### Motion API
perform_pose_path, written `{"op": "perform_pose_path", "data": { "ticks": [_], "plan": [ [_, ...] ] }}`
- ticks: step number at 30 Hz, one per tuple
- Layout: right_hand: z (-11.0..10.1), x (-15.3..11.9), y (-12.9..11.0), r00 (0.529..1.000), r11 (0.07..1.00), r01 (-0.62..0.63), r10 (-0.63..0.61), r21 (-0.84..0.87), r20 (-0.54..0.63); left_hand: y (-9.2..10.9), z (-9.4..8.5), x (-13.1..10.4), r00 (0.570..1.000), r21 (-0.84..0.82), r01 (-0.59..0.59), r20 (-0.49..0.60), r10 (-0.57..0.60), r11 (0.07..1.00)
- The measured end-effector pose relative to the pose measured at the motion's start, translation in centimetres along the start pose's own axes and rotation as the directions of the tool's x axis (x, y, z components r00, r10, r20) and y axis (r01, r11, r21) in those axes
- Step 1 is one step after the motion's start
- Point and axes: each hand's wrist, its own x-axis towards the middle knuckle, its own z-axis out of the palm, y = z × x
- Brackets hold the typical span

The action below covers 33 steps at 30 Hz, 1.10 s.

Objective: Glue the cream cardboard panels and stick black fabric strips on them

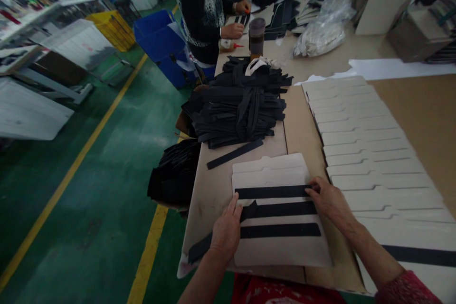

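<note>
A pale card panel (281, 255) lies near the table's front edge, crossed by several black fabric strips. My right hand (329, 199) pinches the right end of the uppermost black strip (272, 192). At that strip's left end are the fingertips of my left hand (227, 230), pressed down close together. Another dark strip (200, 248) runs slantwise under the left palm, and its angled end shows on the panel beyond the fingers. How the left thumb grips is hidden. Lower on the panel lies a further black strip (281, 230).
Bundled black strips (238, 111) are heaped at the table's left edge, with a loose strip (235, 154) before them. Overlapping pale panels (370, 152) cover the right side. Beyond stand a lidded cup (256, 38), a plastic bag (322, 33) and a co-worker (199, 9). A blue bin (160, 42) stands on the floor.
</note>
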Motion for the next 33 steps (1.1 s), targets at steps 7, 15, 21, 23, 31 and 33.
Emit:
{"op": "perform_pose_path", "data": {
  "ticks": [7,15,21,23,31,33],
  "plan": [
    [-0.2,-0.1,-1.6,0.993,0.974,0.113,-0.117,-0.198,-0.010,-0.3,-0.4,-0.1,1.000,-0.018,-0.024,-0.019,0.024,1.000],
    [0.3,-3.5,-5.6,0.907,0.691,0.406,-0.388,-0.599,0.166,1.3,-0.7,0.5,1.000,0.152,0.002,0.003,-0.002,0.988],
    [1.2,-4.2,-7.6,0.859,0.520,0.493,-0.417,-0.698,0.296,3.5,0.0,1.2,0.999,0.267,0.046,0.013,-0.051,0.963],
    [1.5,-3.9,-7.9,0.848,0.512,0.515,-0.423,-0.687,0.320,3.8,0.0,1.3,0.998,0.270,0.050,0.022,-0.058,0.961],
    [1.2,-3.8,-5.6,0.866,0.657,0.488,-0.443,-0.575,0.229,3.5,0.3,1.2,0.999,0.229,0.049,0.011,-0.053,0.972],
    [1.2,-3.8,-4.2,0.854,0.671,0.504,-0.480,-0.544,0.201,3.3,0.4,1.1,0.999,0.224,0.050,0.008,-0.053,0.973]
  ]
}}
